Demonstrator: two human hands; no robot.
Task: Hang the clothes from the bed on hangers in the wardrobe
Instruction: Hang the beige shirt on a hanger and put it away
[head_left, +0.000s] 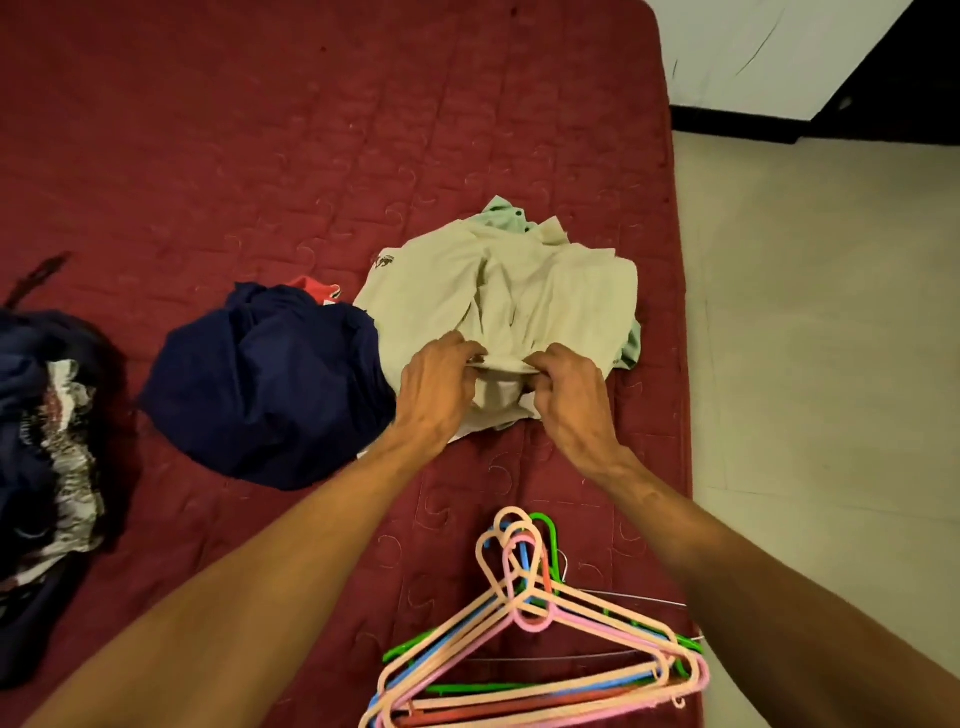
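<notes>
Both bare arms reach out over the near edge of the bed (208, 156), forearms angling in toward each other. Left hand (434, 387) and right hand (569, 395) sit side by side, knuckles up, fingers curled, each pinching the cream shirt (498, 291).

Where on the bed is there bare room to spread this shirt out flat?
The far half of the maroon quilted bedcover is bare, beyond the crumpled cream shirt and the bundled navy garment. A smaller bare strip lies between that shirt and the stack of coloured plastic hangers. The near left is crowded by a dark patterned clothes pile.
</notes>
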